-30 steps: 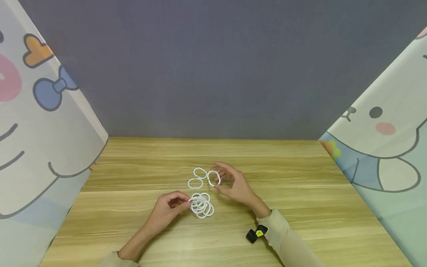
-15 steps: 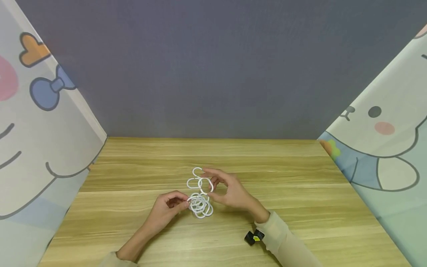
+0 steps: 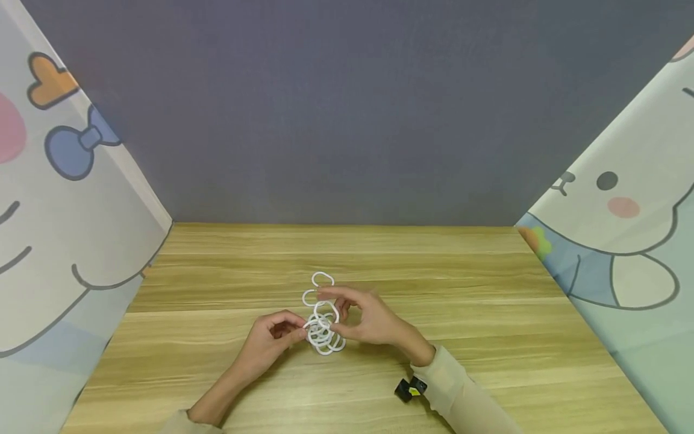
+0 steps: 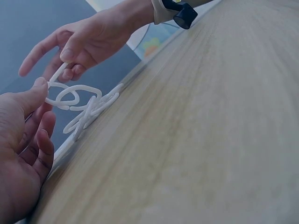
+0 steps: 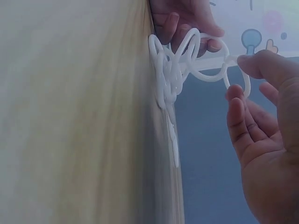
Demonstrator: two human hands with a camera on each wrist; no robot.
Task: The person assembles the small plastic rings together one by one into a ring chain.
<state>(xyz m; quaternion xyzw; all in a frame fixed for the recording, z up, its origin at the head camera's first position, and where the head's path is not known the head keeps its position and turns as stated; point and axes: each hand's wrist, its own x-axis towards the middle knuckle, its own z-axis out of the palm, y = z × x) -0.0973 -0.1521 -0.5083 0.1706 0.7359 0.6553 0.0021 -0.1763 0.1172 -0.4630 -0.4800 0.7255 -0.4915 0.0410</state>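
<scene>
Several white oval plastic chain links are joined in a small heap on the wooden table. My left hand pinches one raised link of this heap between thumb and fingers, at the heap's left side. From the right, my right hand holds a single white link between thumb and fingers, raised above the table. In the right wrist view, this single link meets the link pinched by my left hand. The lower links lie against the tabletop.
Behind the heap, two more white links lie on the table: one farther back, and another partly covered by my right fingers. A grey panel rises at the table's back edge. Cartoon-printed sheets flank both sides.
My right hand has carried its single link toward me and slightly left, from beside the two loose links to over the heap. My left hand has stayed at the heap, still pinching its link.
</scene>
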